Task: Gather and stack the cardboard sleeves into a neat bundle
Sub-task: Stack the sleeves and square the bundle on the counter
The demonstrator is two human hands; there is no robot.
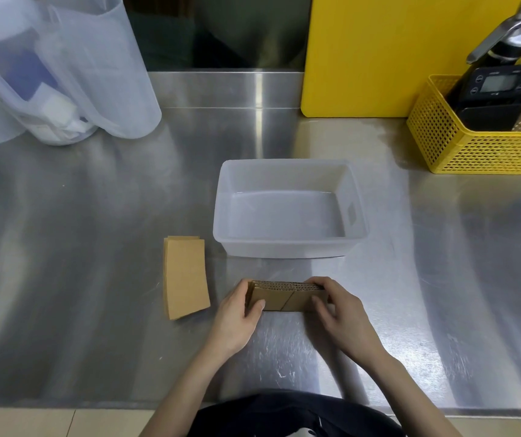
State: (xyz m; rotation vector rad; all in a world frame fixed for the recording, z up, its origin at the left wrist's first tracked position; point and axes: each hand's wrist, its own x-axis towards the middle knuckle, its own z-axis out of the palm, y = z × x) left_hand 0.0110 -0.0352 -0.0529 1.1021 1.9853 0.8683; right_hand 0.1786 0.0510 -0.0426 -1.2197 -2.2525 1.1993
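Squaring a bundle of cardboard sleeves (287, 296) on edge on the worktop (95, 247), the left hand (237, 313) and right hand (338, 310) clasp its 2 ends. Uneven squeezing could fan them; a second pile (186, 277) lies apart, left.

Yellow basket (461, 146) cut by right edge; clear jugs (63, 74) cut top-left.
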